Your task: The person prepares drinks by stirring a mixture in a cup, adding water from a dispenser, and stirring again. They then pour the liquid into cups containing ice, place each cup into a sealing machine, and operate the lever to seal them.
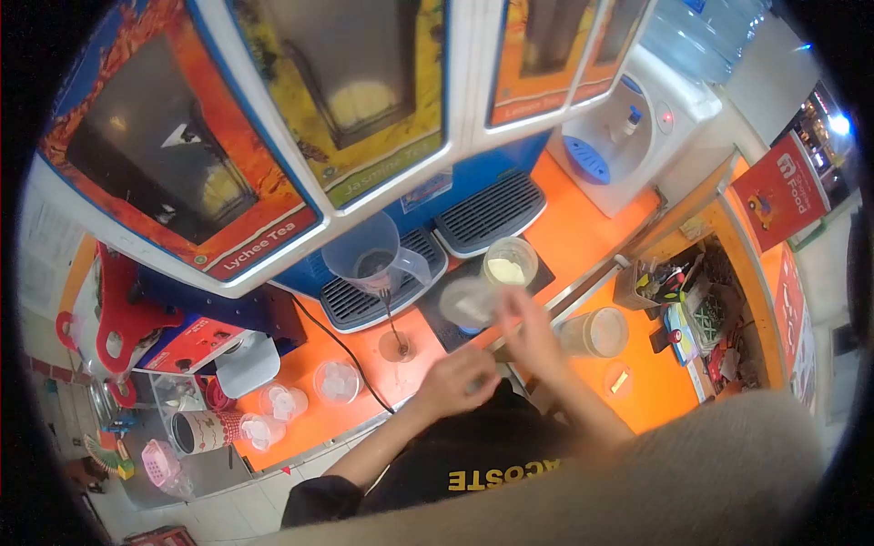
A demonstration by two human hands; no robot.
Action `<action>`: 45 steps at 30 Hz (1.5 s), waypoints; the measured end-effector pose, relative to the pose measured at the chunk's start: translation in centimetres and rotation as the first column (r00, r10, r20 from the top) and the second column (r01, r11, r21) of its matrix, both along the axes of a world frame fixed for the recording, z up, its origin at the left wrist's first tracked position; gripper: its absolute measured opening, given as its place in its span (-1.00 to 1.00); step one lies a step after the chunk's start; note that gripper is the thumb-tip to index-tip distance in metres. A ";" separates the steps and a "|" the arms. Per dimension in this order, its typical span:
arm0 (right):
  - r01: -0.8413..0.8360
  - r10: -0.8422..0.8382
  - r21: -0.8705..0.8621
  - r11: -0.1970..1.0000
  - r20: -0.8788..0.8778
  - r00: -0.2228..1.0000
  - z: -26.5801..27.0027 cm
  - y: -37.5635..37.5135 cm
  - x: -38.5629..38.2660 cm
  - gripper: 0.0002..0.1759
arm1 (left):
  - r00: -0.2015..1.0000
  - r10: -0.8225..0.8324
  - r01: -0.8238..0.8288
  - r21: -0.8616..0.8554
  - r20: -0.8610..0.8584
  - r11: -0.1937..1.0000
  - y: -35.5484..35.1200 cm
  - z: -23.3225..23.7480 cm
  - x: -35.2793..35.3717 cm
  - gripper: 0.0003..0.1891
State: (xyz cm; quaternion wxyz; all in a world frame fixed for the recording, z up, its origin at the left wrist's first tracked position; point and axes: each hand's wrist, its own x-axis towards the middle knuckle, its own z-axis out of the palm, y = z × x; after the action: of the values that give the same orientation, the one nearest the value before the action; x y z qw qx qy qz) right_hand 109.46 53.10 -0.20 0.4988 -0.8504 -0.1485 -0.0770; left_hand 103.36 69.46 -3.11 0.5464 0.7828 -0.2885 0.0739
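Observation:
My right hand pinches the edge of a translucent round lid, slightly blurred. The lid is beside an open clear jar of pale powder on a black pad. Lower and to the left, my left hand has its fingers curled closed; whether anything is inside them is hidden. A clear jug with a handle is over the drip tray. Below it, a thin dark streak, a stirrer or liquid, runs to a small clear cup on the orange counter.
Drink dispensers tower at the back. Clear cups with ice sit at left, near a patterned paper cup and a sealing machine. A black cable crosses the counter. At right are another jar and a cluttered shelf.

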 end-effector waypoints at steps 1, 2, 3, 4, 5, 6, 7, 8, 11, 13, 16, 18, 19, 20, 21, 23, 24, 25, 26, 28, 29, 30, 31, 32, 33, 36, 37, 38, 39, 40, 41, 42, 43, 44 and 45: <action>0.069 -0.055 0.094 0.993 -0.136 0.989 1.0 -1.0 1.1 -0.78 | 0.982 0.164 -0.167 0.021 0.099 0.986 -0.7 1.1 1.7 -0.63; 0.107 -0.101 0.052 0.993 -0.101 0.990 1.2 -2.1 2.6 -0.78 | 0.926 0.319 -0.330 0.023 0.203 0.944 -1.4 2.2 3.7 -0.52; 0.146 -0.145 0.010 0.989 -0.060 0.988 1.1 -3.1 4.4 -0.78 | 0.923 0.353 -0.367 0.077 0.151 0.927 -2.0 3.4 5.8 -0.40; 0.187 -0.188 -0.029 0.982 -0.014 0.982 0.8 -3.7 5.6 -0.78 | 0.915 0.389 -0.400 0.131 0.105 0.907 -2.5 4.4 7.5 -0.29; 0.185 -0.186 -0.191 0.964 0.013 0.983 0.0 -4.0 6.5 -0.78 | 0.908 0.409 -0.418 0.174 0.084 0.892 -3.1 2.9 9.1 -0.20; 0.181 -0.177 -0.350 0.919 0.043 0.983 -0.9 -4.3 7.6 -0.77 | 0.928 0.366 -0.372 0.182 0.070 0.910 -3.6 1.2 10.4 -0.17; 0.178 -0.165 -0.500 0.847 0.070 0.984 -1.2 -4.5 8.3 -0.76 | 0.945 0.322 -0.326 0.190 0.052 0.926 -4.0 -0.1 11.5 -0.13; 0.158 -0.139 -0.513 0.844 0.075 0.987 -0.5 -4.2 8.3 -0.62 | 0.952 0.304 -0.302 0.217 0.024 0.928 -4.3 -0.9 12.0 -0.10; 0.017 0.138 -0.483 0.875 0.283 0.949 0.5 -3.2 8.8 -0.44 | 0.952 0.300 -0.281 0.216 -0.058 0.935 -5.3 -1.9 11.7 -0.03; -0.094 0.298 -0.615 0.783 0.238 0.924 -0.7 -3.2 8.8 -0.23 | 0.931 0.351 -0.338 0.120 -0.106 0.933 -5.6 -1.8 10.7 0.01; -0.186 0.372 -0.660 0.728 0.151 0.916 -2.0 -3.4 8.6 -0.08 | 0.884 0.466 -0.459 0.121 -0.031 0.880 -6.0 -2.4 8.6 0.07; -0.194 0.390 -0.687 0.700 0.141 0.910 -2.6 -3.8 9.2 -0.07 | 0.864 0.488 -0.478 0.100 -0.125 0.873 -6.0 -1.5 5.9 0.03; -0.194 0.389 -0.695 0.693 0.134 0.911 -2.5 -3.6 9.0 -0.06 | 0.866 0.488 -0.478 0.111 -0.106 0.871 -5.6 -2.0 4.3 -0.01; -0.189 0.400 -0.722 0.666 0.132 0.907 -2.0 -3.6 8.9 -0.05 | 0.871 0.486 -0.476 0.118 -0.077 0.871 -5.1 -2.3 2.9 -0.06; -0.207 0.404 -0.735 0.646 0.098 0.910 -1.8 -3.5 9.2 -0.05 | 0.873 0.486 -0.478 0.120 -0.047 0.870 -4.6 -2.7 1.8 -0.10; -0.247 0.411 -0.762 0.598 0.027 0.911 -1.3 -3.6 10.0 -0.06 | 0.833 0.553 -0.546 0.125 -0.026 0.828 -2.8 -3.5 -0.6 -0.23; -0.265 0.414 -0.743 0.614 0.017 0.910 -1.1 -3.8 10.2 -0.07 | 0.811 0.585 -0.578 0.126 -0.022 0.806 -1.9 -4.0 -1.8 -0.29; -0.279 0.415 -0.724 0.631 0.012 0.910 -0.8 -4.1 10.7 -0.07 | 0.781 0.624 -0.619 0.123 0.001 0.775 -1.0 -4.3 -2.6 -0.33; -0.290 0.417 -0.705 0.648 0.009 0.909 -0.4 -4.4 11.1 -0.08 | 0.750 0.661 -0.659 0.117 0.026 0.743 0.0 -4.5 -3.2 -0.37; -0.247 0.432 -0.736 0.630 0.069 0.899 1.6 -4.6 11.0 -0.09 | 0.688 0.722 -0.725 0.109 0.073 0.680 1.9 -5.2 -4.0 -0.39; -0.230 0.444 -0.750 0.620 0.094 0.891 2.7 -4.8 10.9 -0.10 | 0.658 0.748 -0.753 0.110 0.092 0.649 2.9 -5.8 -4.5 -0.37; -0.168 0.397 -0.743 0.648 0.141 0.907 3.6 -5.1 11.4 -0.10 | 0.624 0.774 -0.781 0.114 0.109 0.614 3.3 -6.0 -4.9 -0.36; -0.110 0.349 -0.729 0.676 0.185 0.919 4.5 -5.5 12.3 -0.11 | 0.599 0.790 -0.800 0.143 0.128 0.583 3.3 -5.6 -5.0 -0.33; -0.051 0.293 -0.709 0.704 0.225 0.929 5.1 -5.6 13.1 -0.11 | 0.578 0.803 -0.814 0.178 0.149 0.553 3.5 -4.8 -4.9 -0.29; -0.039 0.284 -0.696 0.717 0.240 0.928 5.5 -5.4 13.7 -0.11 | 0.562 0.809 -0.823 0.214 0.171 0.526 3.7 -4.3 -4.9 -0.26; 0.028 0.230 -0.633 0.773 0.320 0.919 5.7 -5.3 16.8 -0.13 | 0.524 0.840 -0.841 0.237 0.141 0.486 3.6 -5.2 -4.2 -0.14; 0.052 0.204 -0.594 0.803 0.355 0.912 3.8 -5.2 18.6 -0.14 | 0.499 0.853 -0.855 0.244 0.150 0.457 3.3 -5.4 -4.1 -0.11; 0.076 0.173 -0.550 0.832 0.387 0.906 2.5 -5.0 19.7 -0.15 | 0.496 0.863 -0.855 0.230 0.097 0.465 3.1 -5.3 -3.8 -0.08; 0.102 0.163 -0.555 0.825 0.408 0.898 2.4 -4.6 20.5 -0.15 | 0.490 0.871 -0.856 0.214 0.043 0.471 2.9 -5.1 -3.3 -0.05; 0.128 0.153 -0.560 0.818 0.428 0.891 2.2 -4.1 21.1 -0.16 | 0.484 0.875 -0.857 0.198 -0.011 0.476 2.7 -4.9 -2.8 -0.02; 0.157 0.142 -0.564 0.811 0.450 0.881 2.6 -3.6 21.0 -0.16 | 0.491 0.870 -0.857 0.154 -0.049 0.492 2.7 -5.0 -2.4 -0.03; 0.251 0.137 -0.599 0.760 0.526 0.839 2.9 -3.3 20.7 -0.18 | 0.498 0.863 -0.856 0.108 -0.090 0.505 2.6 -5.3 -1.9 -0.04; 0.340 0.144 -0.624 0.703 0.594 0.791 3.4 -3.1 20.2 -0.19 | 0.502 0.855 -0.856 0.064 -0.133 0.513 2.4 -5.7 -1.6 -0.05; 0.423 0.162 -0.638 0.644 0.654 0.739 4.0 -2.7 19.4 -0.21 | 0.524 0.830 -0.846 -0.004 -0.192 0.533 2.3 -6.6 -1.1 -0.09; 0.401 0.163 -0.616 0.678 0.658 0.735 4.2 -2.3 18.4 -0.24 | 0.541 0.804 -0.837 -0.068 -0.247 0.543 2.5 -7.9 -0.7 -0.13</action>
State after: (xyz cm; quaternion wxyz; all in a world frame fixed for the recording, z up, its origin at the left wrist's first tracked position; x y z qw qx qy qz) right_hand 127.90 50.84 4.04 0.0265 -0.8974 -0.2738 -0.3451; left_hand 102.65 71.95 -11.00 0.5392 0.7773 0.1734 0.2740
